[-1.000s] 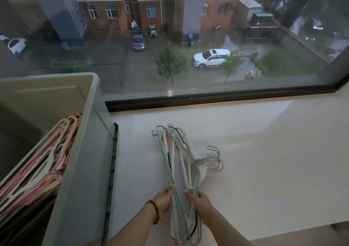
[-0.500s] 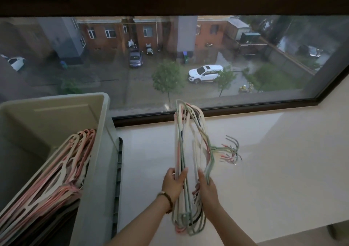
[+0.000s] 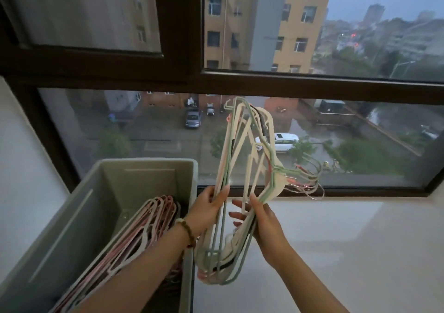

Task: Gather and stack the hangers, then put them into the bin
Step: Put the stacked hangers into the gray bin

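Note:
A stack of several white, green and pink hangers (image 3: 242, 158) stands on end in the air above the sill, hooks pointing right. My left hand (image 3: 209, 208) grips the stack's left edge. My right hand (image 3: 258, 219) grips its right side lower down, fingers curled through the frames. The grey bin (image 3: 149, 170) sits just left of the stack, open-topped. Several pink and white hangers (image 3: 144, 226) lie slanted inside it, partly hidden by my left forearm.
A pale windowsill (image 3: 336, 240) stretches to the right below the hands. The dark-framed window (image 3: 192, 79) stands close behind the bin and the stack. A white wall (image 3: 21, 168) borders the bin's left side.
The hanger stack has gone from lying flat on the sill to being lifted upright and carried left toward the bin. Both hands rose with it and the view tilted upward.

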